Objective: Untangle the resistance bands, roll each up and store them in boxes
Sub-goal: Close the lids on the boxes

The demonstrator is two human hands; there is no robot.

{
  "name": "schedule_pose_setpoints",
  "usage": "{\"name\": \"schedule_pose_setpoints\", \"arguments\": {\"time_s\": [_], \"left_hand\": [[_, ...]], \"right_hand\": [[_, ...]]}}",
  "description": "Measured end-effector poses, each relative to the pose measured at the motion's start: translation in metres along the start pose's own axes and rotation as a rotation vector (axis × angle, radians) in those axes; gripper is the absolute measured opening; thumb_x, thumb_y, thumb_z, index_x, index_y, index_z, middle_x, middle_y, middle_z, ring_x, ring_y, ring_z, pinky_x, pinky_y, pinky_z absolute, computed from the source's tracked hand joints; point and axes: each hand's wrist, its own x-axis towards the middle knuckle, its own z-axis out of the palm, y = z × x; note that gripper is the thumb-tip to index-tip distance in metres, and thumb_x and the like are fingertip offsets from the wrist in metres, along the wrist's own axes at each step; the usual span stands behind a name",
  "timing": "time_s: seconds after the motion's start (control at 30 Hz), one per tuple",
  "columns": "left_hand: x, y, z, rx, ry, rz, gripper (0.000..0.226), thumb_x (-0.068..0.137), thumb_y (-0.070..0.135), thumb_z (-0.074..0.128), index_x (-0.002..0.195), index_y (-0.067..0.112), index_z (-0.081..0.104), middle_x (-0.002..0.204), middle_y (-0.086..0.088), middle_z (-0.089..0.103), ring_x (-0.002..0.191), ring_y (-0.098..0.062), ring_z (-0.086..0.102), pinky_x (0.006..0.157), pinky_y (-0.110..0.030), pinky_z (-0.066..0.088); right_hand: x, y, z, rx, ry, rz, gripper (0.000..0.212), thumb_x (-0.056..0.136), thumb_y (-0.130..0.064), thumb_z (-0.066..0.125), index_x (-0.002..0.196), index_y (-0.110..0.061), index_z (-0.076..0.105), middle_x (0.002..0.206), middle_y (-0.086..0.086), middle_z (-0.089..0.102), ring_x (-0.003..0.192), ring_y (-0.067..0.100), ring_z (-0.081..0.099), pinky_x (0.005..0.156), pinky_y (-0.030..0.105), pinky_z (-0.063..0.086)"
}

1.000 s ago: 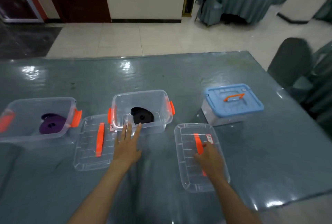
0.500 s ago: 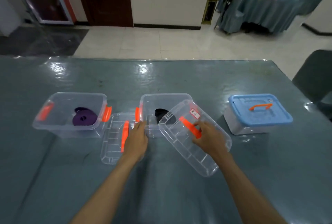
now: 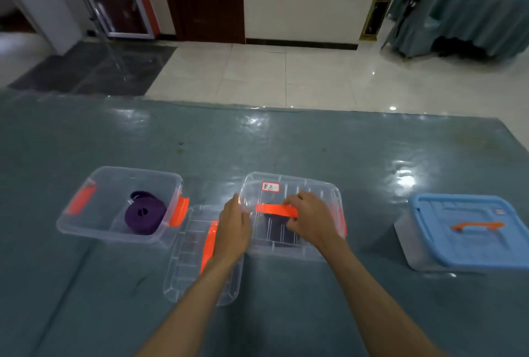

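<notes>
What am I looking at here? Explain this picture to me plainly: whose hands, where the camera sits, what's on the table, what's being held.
There is no machine: a person works with two bare hands, and the camera is worn on their head, looking forward and down.

On the grey-green table stand three boxes. The left clear box is open and holds a rolled purple band. The middle clear box has a clear lid on top; a dark band inside shows dimly through it. On the right is a box with a blue lid, closed. A spare clear lid lies flat between the left and middle boxes.

The right hand grips the middle lid's orange handle. The left hand rests against that lid's left edge, fingers fairly straight.
</notes>
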Motion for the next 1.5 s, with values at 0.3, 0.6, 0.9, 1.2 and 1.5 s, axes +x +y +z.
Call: {"name": "schedule_pose_setpoints", "arguments": {"time_s": [0.3, 0.6, 0.9, 1.2, 1.5], "left_hand": [[0.002, -0.027, 0.019, -0.056, 0.034, -0.094, 0.049, 0.108, 0.011, 0.043, 0.157, 0.013, 0.043, 0.156, -0.006, 0.049, 0.144, -0.022, 0.043, 0.125, -0.044, 0.032], [0.003, -0.036, 0.025, -0.406, 0.033, -0.426, 0.068, 0.1, 0.037, 0.069, 0.159, 0.019, 0.04, 0.156, -0.004, 0.052, 0.142, -0.025, 0.052, 0.121, -0.044, 0.039], [-0.014, -0.007, 0.024, -0.355, 0.263, -0.252, 0.047, 0.102, 0.015, 0.067, 0.148, 0.022, 0.06, 0.148, 0.009, 0.061, 0.139, -0.009, 0.055, 0.119, -0.038, 0.045], [-0.014, -0.002, 0.021, -0.152, 0.242, -0.147, 0.045, 0.104, 0.011, 0.061, 0.147, 0.022, 0.061, 0.152, 0.001, 0.057, 0.135, -0.016, 0.06, 0.102, -0.018, 0.045], [-0.023, -0.009, -0.021, 0.571, -0.076, 0.101, 0.049, 0.114, 0.029, 0.035, 0.161, 0.018, 0.038, 0.165, -0.006, 0.043, 0.154, -0.028, 0.037, 0.125, -0.048, 0.033]], "right_hand": [[-0.014, 0.045, 0.034, 0.101, 0.221, -0.088, 0.032, 0.092, -0.015, 0.065, 0.122, -0.021, 0.073, 0.122, -0.003, 0.067, 0.119, 0.026, 0.061, 0.104, 0.047, 0.045], [-0.043, 0.073, 0.039, 0.787, 0.233, 0.755, 0.064, 0.103, -0.055, 0.052, 0.158, -0.024, 0.041, 0.157, 0.008, 0.052, 0.142, 0.032, 0.051, 0.113, 0.048, 0.042], [-0.047, 0.05, 0.034, 0.664, 0.644, 0.775, 0.042, 0.094, -0.028, 0.077, 0.135, -0.025, 0.072, 0.124, -0.003, 0.077, 0.111, 0.018, 0.073, 0.098, 0.033, 0.056], [-0.045, 0.042, 0.029, 0.362, 0.602, 0.601, 0.033, 0.099, -0.011, 0.07, 0.132, -0.015, 0.074, 0.111, 0.018, 0.079, 0.087, 0.041, 0.076, 0.074, 0.039, 0.057], [-0.067, 0.024, 0.001, 0.073, 0.271, 0.407, 0.058, 0.093, 0.001, 0.06, 0.15, -0.01, 0.054, 0.151, 0.013, 0.056, 0.135, 0.04, 0.053, 0.105, 0.05, 0.05]]}}
